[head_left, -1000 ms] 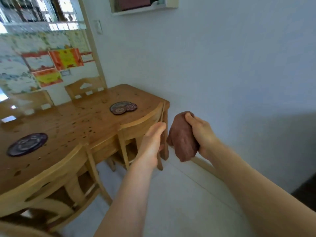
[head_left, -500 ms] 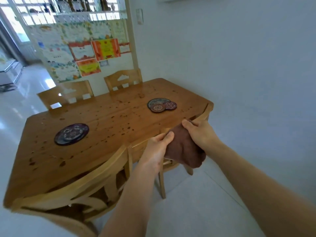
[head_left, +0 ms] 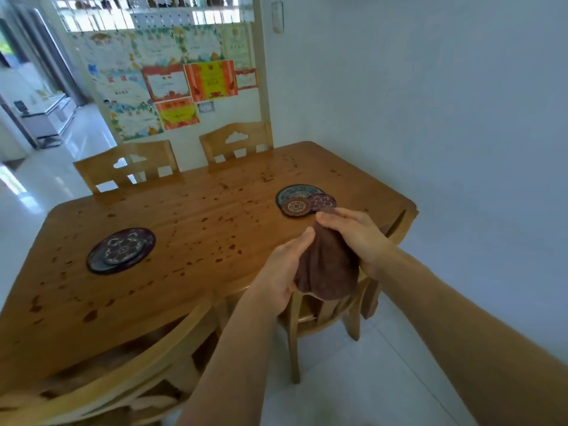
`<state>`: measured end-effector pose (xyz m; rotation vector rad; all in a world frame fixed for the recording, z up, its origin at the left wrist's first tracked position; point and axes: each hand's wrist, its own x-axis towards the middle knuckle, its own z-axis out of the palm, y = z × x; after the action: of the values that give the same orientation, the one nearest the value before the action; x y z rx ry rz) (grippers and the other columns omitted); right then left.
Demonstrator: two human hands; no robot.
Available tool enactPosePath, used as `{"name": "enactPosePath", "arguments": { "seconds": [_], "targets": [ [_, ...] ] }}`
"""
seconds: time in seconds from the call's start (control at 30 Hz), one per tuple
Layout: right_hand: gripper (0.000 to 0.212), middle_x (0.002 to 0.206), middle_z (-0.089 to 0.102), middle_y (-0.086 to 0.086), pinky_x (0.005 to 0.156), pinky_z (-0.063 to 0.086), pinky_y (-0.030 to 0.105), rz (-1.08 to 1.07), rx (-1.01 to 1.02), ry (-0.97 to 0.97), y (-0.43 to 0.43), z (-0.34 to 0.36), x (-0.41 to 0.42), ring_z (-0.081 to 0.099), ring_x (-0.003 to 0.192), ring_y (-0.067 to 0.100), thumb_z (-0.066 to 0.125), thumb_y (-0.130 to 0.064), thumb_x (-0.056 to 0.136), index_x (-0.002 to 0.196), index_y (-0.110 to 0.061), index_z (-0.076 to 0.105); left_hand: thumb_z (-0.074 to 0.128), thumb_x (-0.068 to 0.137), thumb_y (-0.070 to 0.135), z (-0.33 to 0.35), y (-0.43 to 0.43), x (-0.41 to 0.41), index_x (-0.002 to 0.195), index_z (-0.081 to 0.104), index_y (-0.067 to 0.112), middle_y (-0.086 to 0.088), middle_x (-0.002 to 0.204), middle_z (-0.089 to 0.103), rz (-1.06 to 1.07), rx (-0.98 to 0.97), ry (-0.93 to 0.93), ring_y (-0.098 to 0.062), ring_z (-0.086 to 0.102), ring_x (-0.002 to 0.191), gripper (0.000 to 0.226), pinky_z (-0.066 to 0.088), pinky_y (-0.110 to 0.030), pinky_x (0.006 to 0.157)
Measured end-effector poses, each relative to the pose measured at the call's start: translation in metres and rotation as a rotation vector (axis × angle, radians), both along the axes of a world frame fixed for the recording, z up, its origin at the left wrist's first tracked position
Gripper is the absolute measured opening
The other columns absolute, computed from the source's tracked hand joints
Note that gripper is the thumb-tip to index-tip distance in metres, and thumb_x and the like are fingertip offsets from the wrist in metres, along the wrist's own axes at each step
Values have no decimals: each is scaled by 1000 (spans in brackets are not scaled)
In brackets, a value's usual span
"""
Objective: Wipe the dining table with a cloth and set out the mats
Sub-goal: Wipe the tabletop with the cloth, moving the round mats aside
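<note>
A bunched brown cloth [head_left: 327, 269] hangs between both hands over the near right edge of the wooden dining table [head_left: 196, 229]. My right hand [head_left: 358, 238] grips its top from the right. My left hand [head_left: 284, 269] holds its left side, thumb up against the fabric. Dark spots and drops are scattered over the tabletop. A stack of round dark patterned mats [head_left: 121, 250] lies on the table's left part. A second group of round mats [head_left: 302, 199], one large with two small ones on top, lies just beyond my right hand.
Two wooden chairs [head_left: 235, 142] stand at the table's far side and two more [head_left: 325, 315] at the near side, one right under the cloth. A white wall runs along the right. Posters cover the partition behind, and tiled floor lies at the left and below.
I have come closer to the table and my view turned left. Both hands rose with the cloth from beside the chair to above the table edge; the left hand took hold of it.
</note>
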<state>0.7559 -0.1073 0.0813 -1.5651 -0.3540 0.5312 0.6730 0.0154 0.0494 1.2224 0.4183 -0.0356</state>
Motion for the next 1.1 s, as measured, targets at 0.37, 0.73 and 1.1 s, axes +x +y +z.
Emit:
{"name": "enactPosePath", "arguments": {
  "seconds": [0.37,0.73,1.1],
  "targets": [
    [30,60,66,-12,44,43,12,-58,-224,-262,-22,-9,190,62,55,-2,74,-51,77,72,-23,67,64,93,32,-10,-34,181,109,68,23,-4,106,74,235,-37,0,-25,70,99,19,58,-41,82],
    [35,114,70,15,81,58,44,241,-54,401,-11,-53,282,69,101,32,69,-22,86,118,-9,65,67,91,29,-36,-6,259,124,63,12,-13,113,71,299,-97,120,-31,70,96,37,60,-42,71],
    [30,116,65,15,86,56,46,-188,-115,258,21,-95,396,66,99,32,68,-25,90,116,-11,64,58,93,0,-64,41,359,112,62,11,-12,112,66,239,-29,200,-24,66,92,23,57,-36,73]
  ]
}}
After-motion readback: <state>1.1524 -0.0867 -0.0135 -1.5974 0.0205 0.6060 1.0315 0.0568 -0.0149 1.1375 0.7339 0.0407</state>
